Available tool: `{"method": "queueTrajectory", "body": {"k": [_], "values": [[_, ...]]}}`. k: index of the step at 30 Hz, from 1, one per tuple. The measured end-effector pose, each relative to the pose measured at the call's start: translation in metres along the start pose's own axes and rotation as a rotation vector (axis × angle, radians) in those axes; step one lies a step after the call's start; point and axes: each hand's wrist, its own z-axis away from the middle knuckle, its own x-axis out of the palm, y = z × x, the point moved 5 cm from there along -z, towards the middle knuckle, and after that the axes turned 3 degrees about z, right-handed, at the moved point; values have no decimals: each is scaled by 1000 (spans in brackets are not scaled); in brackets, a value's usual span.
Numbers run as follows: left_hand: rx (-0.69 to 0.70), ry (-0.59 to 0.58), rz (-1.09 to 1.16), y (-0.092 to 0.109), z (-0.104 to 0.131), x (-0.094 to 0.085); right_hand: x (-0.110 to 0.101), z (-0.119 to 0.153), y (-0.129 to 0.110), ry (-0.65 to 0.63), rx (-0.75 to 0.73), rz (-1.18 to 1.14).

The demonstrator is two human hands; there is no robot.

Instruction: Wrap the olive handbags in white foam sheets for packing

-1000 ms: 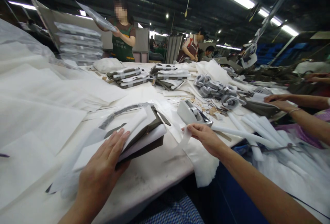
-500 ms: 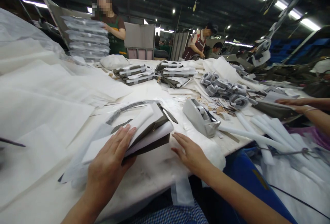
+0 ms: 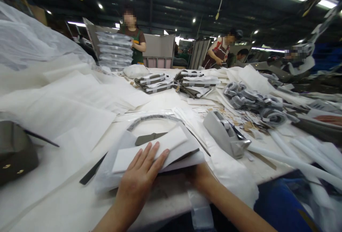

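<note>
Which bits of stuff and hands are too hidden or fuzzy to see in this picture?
All in the head view:
- Right hand: fingertips hidden by the wrapped bundle, and blurry.
- Left hand: thumb hidden by the bundle.
- Olive bag: partly cut off by the left edge.
- Another person's hand: its arm is cut off by the right edge.

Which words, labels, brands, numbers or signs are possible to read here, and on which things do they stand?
No text can be read.
Bundle under the left hand: no lettering visible.
Tape dispenser: none legible.
Green apron: too small and blurred to tell.
Brownish strip on the blue surface: blurred, unreadable.
</note>
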Motion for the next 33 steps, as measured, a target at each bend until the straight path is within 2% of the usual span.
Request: {"method": "queueTrajectory", "body": {"k": [3, 8, 10, 12, 14, 16, 18, 20, 22, 25, 27, 29, 31, 32, 33], "values": [[-12, 4, 0, 7, 0, 5, 7, 25, 9, 48, -18, 20], [-27, 7, 1, 13, -1, 9, 21, 38, 23, -31, -5, -34], [-35, 19, -1, 12, 0, 10, 12, 39, 30, -2, 28, -66], [-40, 40, 5, 13, 1, 13, -9, 42, 38, 70, 99, -134], [-47, 91, 16, 14, 3, 15, -35, 46, 46, 164, 265, -254], [-56, 137, 25, 17, 4, 19, -54, 51, 49, 202, 481, -465], [-67, 154, 31, 21, 4, 23, -56, 52, 40, 143, 627, -743], [-69, 153, 44, 24, 3, 25, -48, 51, 25, 38, 642, -949], [-61, 168, 65, 28, 3, 24, -41, 53, 17, -13, 611, -987], [-34, 165, 91, 35, 5, 24, -46, 58, 25, -47, 573, -784], [-9, 149, 88, 39, 8, 25, -64, 55, 34, -57, 512, -516], [6, 124, 73, 43, 10, 27, -94, 42, 36, 79, 382, -203], [4, 107, 64, 45, 11, 28, -121, 19, 26, 269, 203, 37], [-1, 102, 61, 46, 11, 27, -128, 4, 18, 309, 117, 93], [-4, 97, 60, 46, 11, 26, -128, -13, 12, 281, 55, 104]]}}
